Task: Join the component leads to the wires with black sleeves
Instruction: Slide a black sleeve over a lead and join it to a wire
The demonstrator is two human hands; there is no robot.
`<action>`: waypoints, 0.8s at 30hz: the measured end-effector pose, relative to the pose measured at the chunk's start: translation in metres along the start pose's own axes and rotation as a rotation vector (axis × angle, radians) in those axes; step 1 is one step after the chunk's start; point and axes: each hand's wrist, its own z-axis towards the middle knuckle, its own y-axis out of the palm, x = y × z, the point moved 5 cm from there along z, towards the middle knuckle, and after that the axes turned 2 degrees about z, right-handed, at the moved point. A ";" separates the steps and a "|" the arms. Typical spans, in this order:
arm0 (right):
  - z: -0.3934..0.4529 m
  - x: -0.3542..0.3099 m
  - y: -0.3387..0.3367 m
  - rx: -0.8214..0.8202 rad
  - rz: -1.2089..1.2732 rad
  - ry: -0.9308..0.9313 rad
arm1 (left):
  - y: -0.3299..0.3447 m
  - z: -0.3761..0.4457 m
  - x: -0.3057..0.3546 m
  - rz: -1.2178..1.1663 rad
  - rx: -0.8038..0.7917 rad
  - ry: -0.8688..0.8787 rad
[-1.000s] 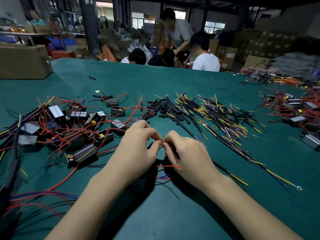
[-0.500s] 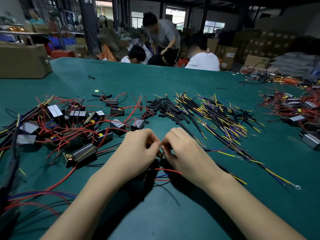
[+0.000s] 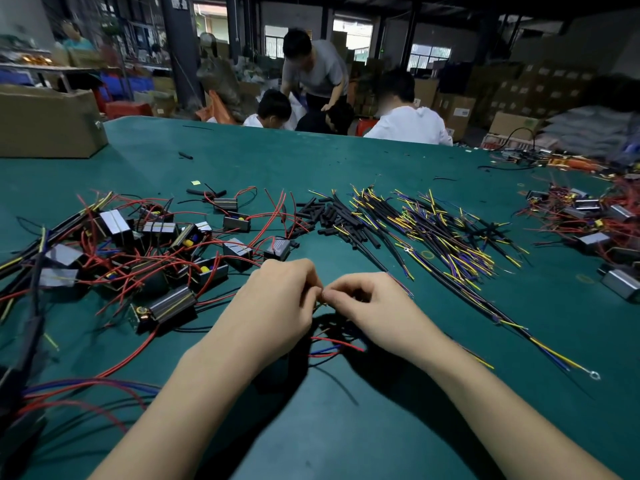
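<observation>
Where the green worktop (image 3: 398,427) runs toward the viewer, bare surface lies between and under both forearms; more bare surface stretches far beyond the piles to the far edge. Cardboard box (image 3: 48,123) sits at far left, on the worktop's edge. People bend over cartons beyond the far edge.

Left of centre: heap of boxed components (image 3: 145,247) tangled in red leads, reaching to the left edge. Centre, far of the hands: short black sleeves (image 3: 322,216) loose in a pile. Right of those: spread of sleeved wires (image 3: 433,233) with yellow and blue ends, one strand running near-right to a ring terminal (image 3: 594,375). Second component heap (image 3: 588,223) at far right.

Left hand (image 3: 273,306) and right hand (image 3: 374,310) meet at centre, knuckles up, wrists low over the worktop. Fingers of both curl inward, tips pinching something thin between them; which lead or wire, cannot tell. Red lead (image 3: 337,342) and a blue one trail just near of the hands.
</observation>
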 end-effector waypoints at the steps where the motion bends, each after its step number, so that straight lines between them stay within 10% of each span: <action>1: 0.000 0.003 -0.001 -0.025 0.111 0.054 | 0.000 0.000 0.001 -0.007 0.003 0.016; 14: 0.000 0.019 -0.005 -0.153 0.611 0.348 | -0.006 -0.001 0.014 -0.120 0.057 0.177; 24: -0.006 -0.020 -0.005 0.094 -0.327 -0.182 | 0.000 -0.002 0.004 0.043 0.002 -0.008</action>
